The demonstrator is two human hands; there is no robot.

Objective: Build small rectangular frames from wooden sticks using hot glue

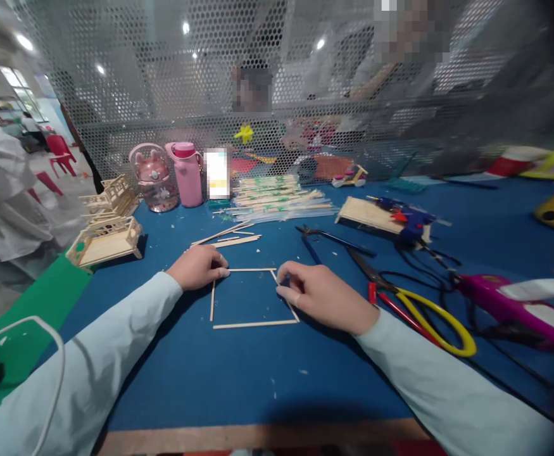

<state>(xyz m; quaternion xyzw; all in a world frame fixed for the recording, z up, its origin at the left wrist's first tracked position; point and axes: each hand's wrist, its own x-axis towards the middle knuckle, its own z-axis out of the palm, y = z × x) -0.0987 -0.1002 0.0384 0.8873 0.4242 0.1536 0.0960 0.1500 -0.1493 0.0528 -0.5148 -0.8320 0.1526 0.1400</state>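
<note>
Four thin wooden sticks lie on the blue table in a rough four-sided outline. My left hand [199,267] is at the far left corner, its fingers pressed together where the far stick [252,270] and the left stick [213,301] meet. At the right side, my right hand [321,294] has thumb and forefinger curled at the slanted right stick [294,311]; the fingertips seem to touch it. The near stick [255,325] lies across the front, by itself. Beyond my left hand are several loose sticks [239,241].
Pliers [343,242], yellow-and-red-handled scissors [435,323] and a purple glue gun [504,304] with cables lie right. Stick bundles [277,193], a pink bottle [188,177] and a clear bottle [157,183] stand behind. Small wooden models [110,244] sit left; a mesh screen [277,76] rises beyond.
</note>
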